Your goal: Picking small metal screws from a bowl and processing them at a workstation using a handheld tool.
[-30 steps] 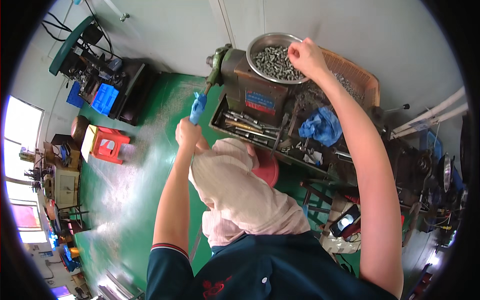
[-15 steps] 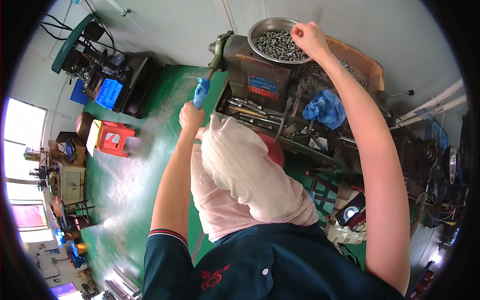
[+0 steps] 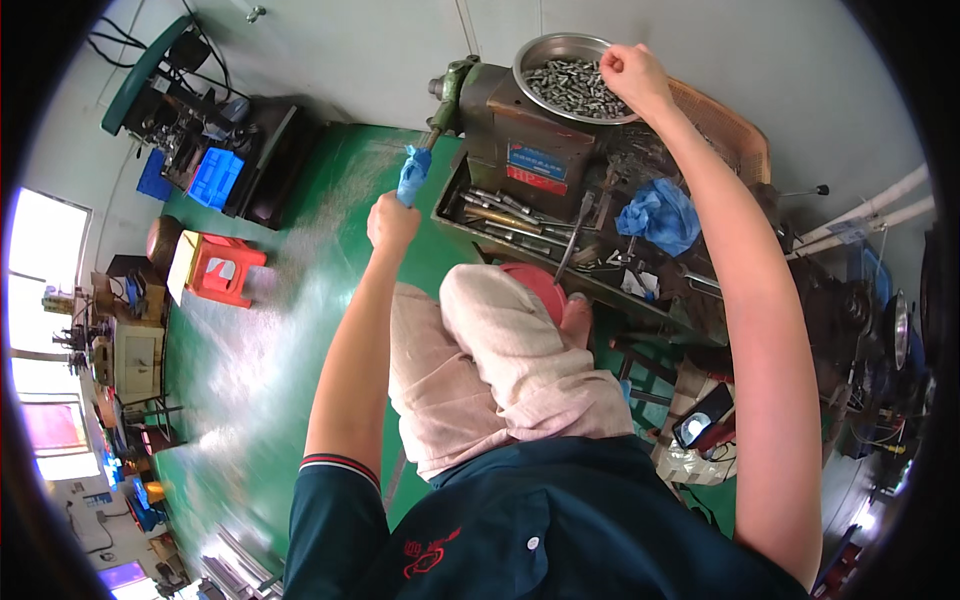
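Observation:
My left hand (image 3: 393,222) is wrapped around the lower end of a machine lever whose handle (image 3: 414,172) is bound in blue wrapping. The lever slants up to a green metal joint (image 3: 455,88) on the machine (image 3: 530,130). Over the right rim of a round metal bowl (image 3: 522,75), my right hand (image 3: 638,82) has its fingers curled together in a pinch. Whatever may be between them is too small or hidden to make out. Inside the bowl lie many small grey metal parts (image 3: 575,90).
An orange-brown basket (image 3: 745,125) stands behind my right forearm. A blue cloth (image 3: 660,218) and a tray of metal rods (image 3: 505,215) lie on the machine. Below it is a red bucket (image 3: 535,285). A red stool (image 3: 225,272) and blue bins (image 3: 215,180) are at left.
My raised knee has come down and a foot now shows beside the red bucket. The view has shifted slightly; my left hand stays on the handle and my right stays over the bowl's rim.

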Tool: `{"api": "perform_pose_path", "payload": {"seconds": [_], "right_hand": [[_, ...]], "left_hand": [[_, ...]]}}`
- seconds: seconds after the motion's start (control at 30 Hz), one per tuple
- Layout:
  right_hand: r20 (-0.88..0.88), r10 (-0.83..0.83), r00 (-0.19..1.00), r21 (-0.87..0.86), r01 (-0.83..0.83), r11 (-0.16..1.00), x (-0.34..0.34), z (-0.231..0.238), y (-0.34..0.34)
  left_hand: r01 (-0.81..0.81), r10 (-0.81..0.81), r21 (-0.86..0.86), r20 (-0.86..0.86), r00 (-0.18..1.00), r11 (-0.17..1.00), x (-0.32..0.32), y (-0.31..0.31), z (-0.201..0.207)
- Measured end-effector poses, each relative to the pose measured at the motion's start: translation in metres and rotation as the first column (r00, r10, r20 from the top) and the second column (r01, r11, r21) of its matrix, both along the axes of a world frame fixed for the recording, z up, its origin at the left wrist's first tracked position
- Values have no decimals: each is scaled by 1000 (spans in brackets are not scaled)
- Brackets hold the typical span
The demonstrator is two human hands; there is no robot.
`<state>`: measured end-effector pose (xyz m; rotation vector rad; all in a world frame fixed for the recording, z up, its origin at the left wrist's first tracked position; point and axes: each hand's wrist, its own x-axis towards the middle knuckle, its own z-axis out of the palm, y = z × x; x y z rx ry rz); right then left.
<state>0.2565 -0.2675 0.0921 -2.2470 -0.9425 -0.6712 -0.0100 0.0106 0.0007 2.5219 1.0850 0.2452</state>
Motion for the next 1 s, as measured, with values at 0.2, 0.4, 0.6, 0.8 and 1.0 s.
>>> {"api": "perform_pose_path", "payload": {"seconds": [0.2,0.4,0.6,0.8,1.0], "right_hand": [[-23,-14,1000,-24,13,1000,-1,2,1],[-25,-2,1000,-27,2,1000,-2,4,2],[-63,4,998,-7,-5,1000,2,1,2],[-163,-17,986,-8,16,1000,0,4,2],[-195,-23,981,-21,20,1000,1,5,2]], "left_hand": [[-13,13,-22,22,1000,1000,-1,-2,3],[-14,15,-22,10,1000,1000,-2,-4,7],[-26,26,-37,18,999,999,-1,-5,7],[-31,33,-43,43,999,999,-2,-7,8],[-20,22,-49,47,999,999,-2,-4,6]]}}
